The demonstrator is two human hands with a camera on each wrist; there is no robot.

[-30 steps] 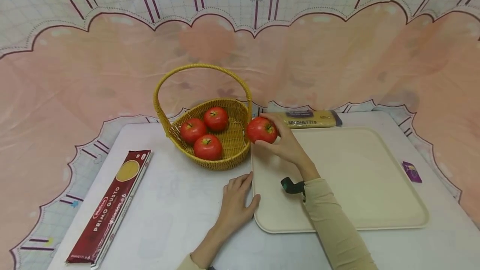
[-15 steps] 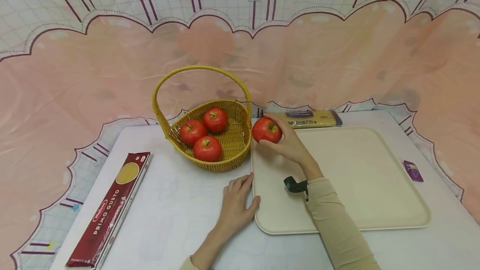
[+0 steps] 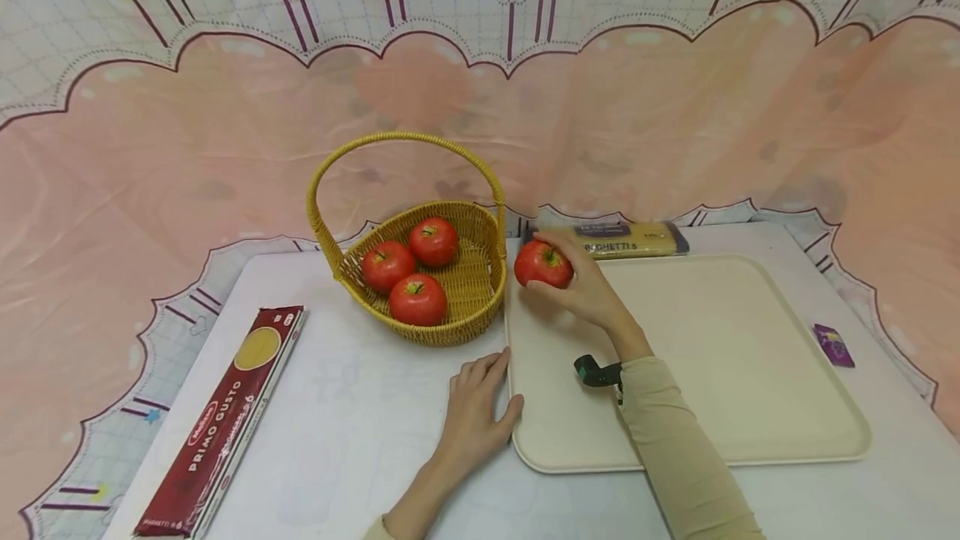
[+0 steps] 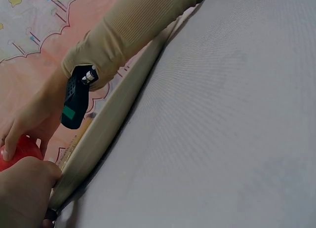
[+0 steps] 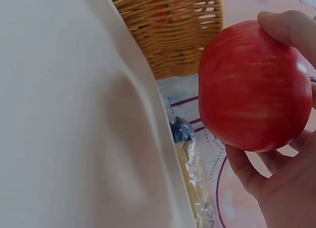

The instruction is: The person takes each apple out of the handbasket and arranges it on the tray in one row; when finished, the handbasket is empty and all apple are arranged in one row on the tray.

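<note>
One apple (image 3: 542, 264) sits in the right hand (image 3: 588, 290), over the back left corner of a cream tray (image 3: 757, 373). From where I stand, everything hangs on that spot: the basket (image 3: 474, 328) lies just to the apple's left, and the tray spreads away to its right and towards the person. The fruit is round, with no long axis to speak of; its stem end faces up and a little to the right. Thumb and fingers curl round opposite sides, gripping it. It looks lifted clear of the tray, though how high I can't tell.

The left hand (image 3: 476, 419) is the farther one, nearer the person, fingers loosely stretched with a little room between thumb and forefinger. It rests at the tray's left edge, tips touching the rim, and has no fruit in it.

Three more apples (image 3: 417, 300) lie together in the left part of the basket, under its tall arched handle, with bare wicker to their right. Behind the tray lies a yellow spaghetti packet (image 3: 637, 240), partly hidden by the right hand. A long red pasta packet (image 3: 217, 432) slants along the left of the white table (image 3: 352, 440), and a small purple packet (image 3: 834, 346) lies just off the tray's right edge. Patterned cloth (image 3: 375, 98) hangs behind it all.
</note>
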